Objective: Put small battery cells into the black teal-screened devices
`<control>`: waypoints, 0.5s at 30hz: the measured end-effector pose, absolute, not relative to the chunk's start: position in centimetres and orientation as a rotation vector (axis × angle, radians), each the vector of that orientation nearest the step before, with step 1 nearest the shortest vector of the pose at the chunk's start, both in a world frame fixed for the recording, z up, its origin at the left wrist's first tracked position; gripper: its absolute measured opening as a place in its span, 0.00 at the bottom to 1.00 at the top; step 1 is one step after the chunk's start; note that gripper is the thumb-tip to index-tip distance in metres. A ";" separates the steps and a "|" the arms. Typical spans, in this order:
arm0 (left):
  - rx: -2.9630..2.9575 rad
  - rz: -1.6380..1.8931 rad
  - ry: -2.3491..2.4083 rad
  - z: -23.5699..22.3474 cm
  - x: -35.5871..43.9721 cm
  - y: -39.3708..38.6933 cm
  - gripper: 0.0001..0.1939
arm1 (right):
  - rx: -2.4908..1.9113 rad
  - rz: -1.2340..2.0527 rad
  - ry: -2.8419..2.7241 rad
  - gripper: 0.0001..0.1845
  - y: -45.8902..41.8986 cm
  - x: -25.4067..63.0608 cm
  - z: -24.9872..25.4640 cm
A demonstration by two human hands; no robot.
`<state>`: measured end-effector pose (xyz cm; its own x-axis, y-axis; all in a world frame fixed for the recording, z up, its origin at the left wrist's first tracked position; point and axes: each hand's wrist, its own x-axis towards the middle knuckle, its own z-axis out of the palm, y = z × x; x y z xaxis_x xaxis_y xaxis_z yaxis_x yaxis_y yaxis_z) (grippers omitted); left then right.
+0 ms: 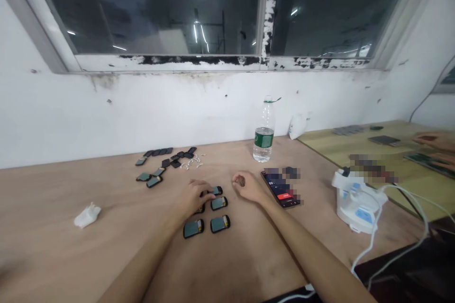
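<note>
Small black cases with grey-green boards inside lie in a group before me, among them a front left case (194, 228), a front right case (220, 223) and one behind it (219, 203). My left hand (195, 197) is bent over the back left of this group. Its thumb and fingers close around a dark case edge, and the palm hides most of that case. To the right of the group, my right hand (247, 186) is curled just above the table, its fingertips drawn together. Whatever they pinch, if anything, is too small to make out.
Behind lie several black cases (175, 163), white bits (192, 161) and more board-filled cases (154, 181). A crumpled white wad (87, 215) is left; a water bottle (263, 137), phone (280, 189) and white device with cables (357, 203) stand right. Another person's hands (435, 144) work far right.
</note>
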<state>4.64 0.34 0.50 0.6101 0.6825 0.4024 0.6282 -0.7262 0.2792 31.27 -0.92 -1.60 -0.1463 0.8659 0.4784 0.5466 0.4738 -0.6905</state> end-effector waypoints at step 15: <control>2.766 0.938 1.004 1.2 5.2 -0.1 0.11 | -1.311 0.200 -1.835 0.02 -0.5 32.4 -1.2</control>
